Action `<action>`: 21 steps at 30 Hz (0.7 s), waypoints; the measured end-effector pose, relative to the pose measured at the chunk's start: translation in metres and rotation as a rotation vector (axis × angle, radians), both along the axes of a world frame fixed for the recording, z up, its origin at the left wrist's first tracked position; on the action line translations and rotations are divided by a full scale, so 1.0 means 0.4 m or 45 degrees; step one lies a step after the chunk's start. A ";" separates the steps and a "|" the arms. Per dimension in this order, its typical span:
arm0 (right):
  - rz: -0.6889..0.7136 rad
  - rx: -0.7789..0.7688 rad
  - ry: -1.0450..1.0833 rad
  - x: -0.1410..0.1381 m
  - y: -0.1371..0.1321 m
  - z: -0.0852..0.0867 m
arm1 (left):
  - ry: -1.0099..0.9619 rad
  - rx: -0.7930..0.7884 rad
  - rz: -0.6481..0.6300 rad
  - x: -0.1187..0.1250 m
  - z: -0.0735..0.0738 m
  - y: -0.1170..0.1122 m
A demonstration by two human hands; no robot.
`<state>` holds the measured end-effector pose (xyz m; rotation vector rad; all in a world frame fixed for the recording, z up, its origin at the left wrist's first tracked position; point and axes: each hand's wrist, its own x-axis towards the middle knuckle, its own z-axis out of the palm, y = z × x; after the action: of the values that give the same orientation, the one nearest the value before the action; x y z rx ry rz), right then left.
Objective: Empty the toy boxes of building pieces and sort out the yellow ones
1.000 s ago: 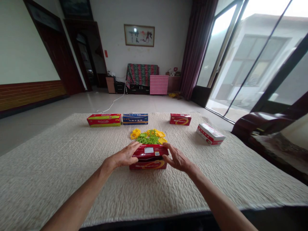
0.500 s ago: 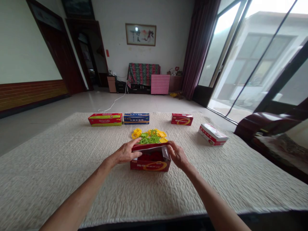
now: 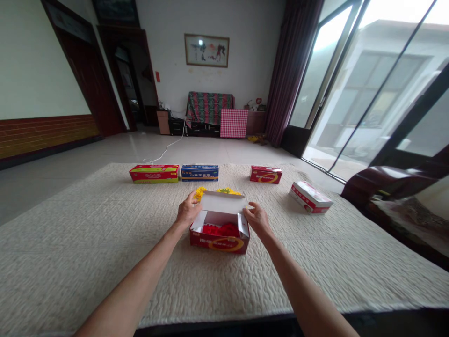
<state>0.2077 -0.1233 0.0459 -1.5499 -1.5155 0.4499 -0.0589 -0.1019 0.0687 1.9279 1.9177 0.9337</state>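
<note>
Working left to right from my remote seat, I see a red-and-yellow carton (image 3: 154,174) and a blue carton (image 3: 199,172) lying well ahead of the left hand (image 3: 188,210). That hand stands upright with its fingers curled against the left edge of the white-lined lid (image 3: 223,202). Yellow plastic pieces (image 3: 199,193) lie just beyond it. Between the hands sits the red cardboard box (image 3: 219,241), flat on the quilted mat (image 3: 87,262), its lid raised and red contents (image 3: 220,230) showing inside. The right hand (image 3: 257,220) is half-curled, its fingertips (image 3: 248,211) at the box's right end flap. I cannot tell whether either hand is truly gripping or only touching the card. Thin card like this calls for a light, even touch from both sides, so I'd avoid crushing the flap. Beyond the right hand lie a small red carton (image 3: 265,174) and a tilted white-and-red carton (image 3: 310,197).
</note>
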 end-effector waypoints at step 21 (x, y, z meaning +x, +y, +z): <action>0.180 0.012 -0.386 -0.036 -0.149 0.086 | 0.266 -0.049 -0.369 -0.031 0.081 -0.068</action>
<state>0.1933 -0.1830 0.0804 -1.5618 -1.8648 0.2950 -0.0712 -0.1293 0.1012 2.2783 1.6786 0.6305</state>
